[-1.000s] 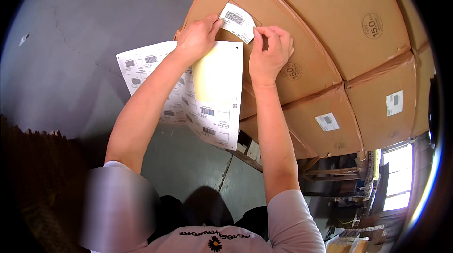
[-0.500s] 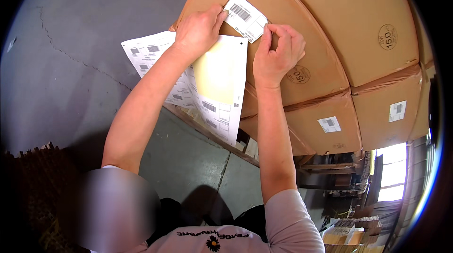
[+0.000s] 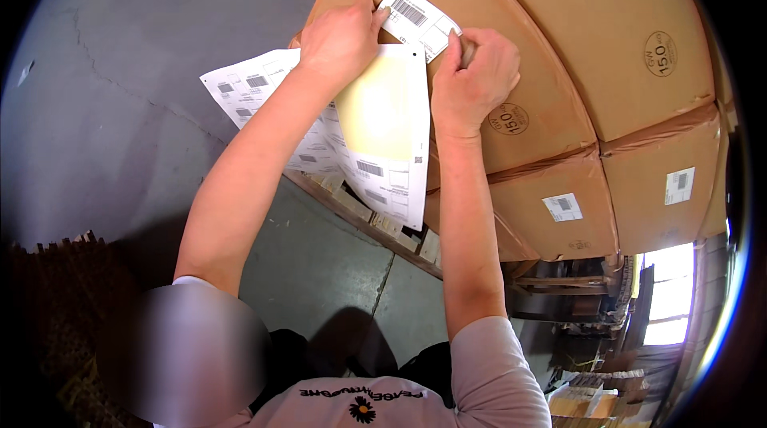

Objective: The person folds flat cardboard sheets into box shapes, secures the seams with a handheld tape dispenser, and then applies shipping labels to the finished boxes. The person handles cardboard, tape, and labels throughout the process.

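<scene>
A white barcode label [image 3: 419,19] lies against the side of a large brown carton [image 3: 531,37], held at both ends. With thumb and fingertips closed, my left hand [image 3: 342,38] is at the label's left edge; sheets of labels [image 3: 391,140], with a bare yellowish backing area, hang beneath that same hand. My right hand [image 3: 479,81] pinches the label's right corner, the other fingers curled in. How the sheets are gripped is hidden behind my left hand and wrist.
More brown cartons [image 3: 615,37] stand stacked to the right, with labels on their lower faces. A wooden pallet [image 3: 375,224] shows beneath the stack. Grey floor [image 3: 160,45] spreads to the left. Piled brown material [image 3: 60,292] sits at the lower left.
Both hands and the label have shifted slightly upward in the picture. The hanging sheets have swung a little to the right. Both hands keep their grip.
</scene>
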Available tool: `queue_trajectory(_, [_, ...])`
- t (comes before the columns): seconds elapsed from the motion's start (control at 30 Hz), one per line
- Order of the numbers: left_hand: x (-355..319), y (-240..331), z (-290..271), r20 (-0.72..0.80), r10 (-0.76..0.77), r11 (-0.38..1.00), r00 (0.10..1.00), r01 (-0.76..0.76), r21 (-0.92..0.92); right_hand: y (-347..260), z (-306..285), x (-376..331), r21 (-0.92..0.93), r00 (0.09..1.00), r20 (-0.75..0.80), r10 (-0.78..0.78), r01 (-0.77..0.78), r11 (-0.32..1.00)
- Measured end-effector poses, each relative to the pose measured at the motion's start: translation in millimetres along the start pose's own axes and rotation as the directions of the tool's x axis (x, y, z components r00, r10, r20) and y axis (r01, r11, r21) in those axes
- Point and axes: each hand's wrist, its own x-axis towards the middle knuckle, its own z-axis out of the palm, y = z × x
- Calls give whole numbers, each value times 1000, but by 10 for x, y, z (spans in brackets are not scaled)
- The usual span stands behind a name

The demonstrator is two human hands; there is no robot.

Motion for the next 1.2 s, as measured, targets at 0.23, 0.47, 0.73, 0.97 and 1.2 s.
queue_trajectory(0.23, [-398,-499,-86,51,-194,980,980,196,-31,-434,-490,403,420,730,584,355,-646,637])
queue_trajectory(0.47, [-1491,-415,146,130,-126,953,983,157,-258,-589,444,432,296,351,936,-18,-760,579])
queue_trajectory(0.73, [-1673,-481,-87,-117,-173,957,978,139,-254,-181,-91,287,374,397,914,85,-905,204])
queue_trajectory(0.97, [-1454,-324,-242,52,-358,845,932,347,-408,-563,-1420,-181,485,456,860,-227,-870,89])
queue_trajectory(1.2, [-1597,135,-510,497,-140,525,857,489,-696,-250,-1548,-501,357,351,934,-74,-926,123])
